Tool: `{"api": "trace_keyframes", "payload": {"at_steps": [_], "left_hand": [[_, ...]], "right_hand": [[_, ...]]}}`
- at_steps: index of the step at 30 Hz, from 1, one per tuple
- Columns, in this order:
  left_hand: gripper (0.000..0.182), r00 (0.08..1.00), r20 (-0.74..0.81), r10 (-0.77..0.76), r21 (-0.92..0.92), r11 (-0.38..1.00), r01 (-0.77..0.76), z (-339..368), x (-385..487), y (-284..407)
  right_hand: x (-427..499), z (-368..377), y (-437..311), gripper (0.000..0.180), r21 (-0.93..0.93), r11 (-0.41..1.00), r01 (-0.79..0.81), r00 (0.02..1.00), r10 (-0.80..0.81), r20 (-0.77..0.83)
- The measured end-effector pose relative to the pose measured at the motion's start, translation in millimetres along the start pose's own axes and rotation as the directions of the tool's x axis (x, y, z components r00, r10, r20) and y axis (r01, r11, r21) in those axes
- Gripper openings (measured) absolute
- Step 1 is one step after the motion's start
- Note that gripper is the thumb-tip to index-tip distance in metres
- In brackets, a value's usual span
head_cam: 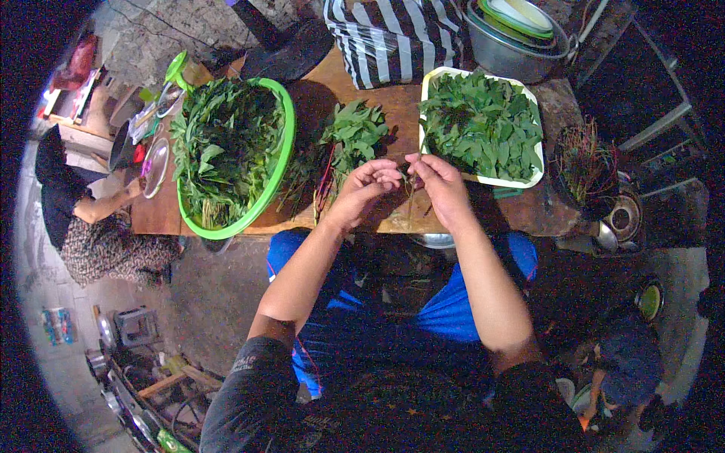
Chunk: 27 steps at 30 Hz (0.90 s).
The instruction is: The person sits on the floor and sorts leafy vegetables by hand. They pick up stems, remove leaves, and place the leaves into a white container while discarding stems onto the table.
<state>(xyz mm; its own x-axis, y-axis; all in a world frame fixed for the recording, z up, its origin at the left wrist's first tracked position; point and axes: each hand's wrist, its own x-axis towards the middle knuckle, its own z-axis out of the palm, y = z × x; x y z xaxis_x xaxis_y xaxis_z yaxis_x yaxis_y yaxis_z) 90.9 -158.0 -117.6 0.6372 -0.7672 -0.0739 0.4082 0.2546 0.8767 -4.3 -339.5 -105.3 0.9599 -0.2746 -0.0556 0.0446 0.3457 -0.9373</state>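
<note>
Over the table's near edge, my left hand (pixel 367 189) and my right hand (pixel 442 187) are close together, fingertips pinching a thin green sprig (pixel 409 184). Its fine details are blurred and partly hidden by the fingers. Just beyond my left hand lies a bunch of leafy greens (pixel 357 131), with reddish stems pointing toward me. A white-rimmed rectangular basket (pixel 498 181) stands beyond my right hand, filled with loose green leaves (pixel 481 124). To the left, a bright green round basin (pixel 290 130) holds a large heap of leafy stems (pixel 218 147).
A black-and-white striped bag (pixel 396 39) and nested metal and plastic basins (pixel 518 51) stand at the wooden table's (pixel 323 71) back. Bare stems (pixel 586 161) are piled at the right end. One person (pixel 102 226) sits at left; another (pixel 626 357) is at lower right.
</note>
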Motion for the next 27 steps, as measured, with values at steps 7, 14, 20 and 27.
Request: {"api": "trace_keyframes", "payload": {"at_steps": [7,14,20,27], "left_hand": [[0.021,0.996,-0.051,-0.073,0.464,0.882,0.089,2.0,-1.2,-4.8],[0.021,0.998,-0.06,0.003,0.547,0.836,0.031,3.6,2.4,-11.3],[0.021,0.981,-0.068,-0.18,0.177,0.966,0.189,11.6,-0.5,-3.0],[0.018,0.981,0.069,-0.18,-0.142,0.972,0.188,9.7,-8.0,3.1]], "right_hand": [[-1.2,4.7,-1.3,0.031,-0.146,0.985,0.095,0.995,-0.099,-0.019],[-2.6,4.8,-2.2,0.029,-0.179,0.979,0.095,0.995,-0.098,-0.005],[-2.0,8.0,-3.3,0.016,-0.418,0.891,0.178,0.984,-0.169,0.059],[-9.0,8.3,-0.6,0.025,-0.039,0.992,0.123,0.974,-0.113,0.196]]}}
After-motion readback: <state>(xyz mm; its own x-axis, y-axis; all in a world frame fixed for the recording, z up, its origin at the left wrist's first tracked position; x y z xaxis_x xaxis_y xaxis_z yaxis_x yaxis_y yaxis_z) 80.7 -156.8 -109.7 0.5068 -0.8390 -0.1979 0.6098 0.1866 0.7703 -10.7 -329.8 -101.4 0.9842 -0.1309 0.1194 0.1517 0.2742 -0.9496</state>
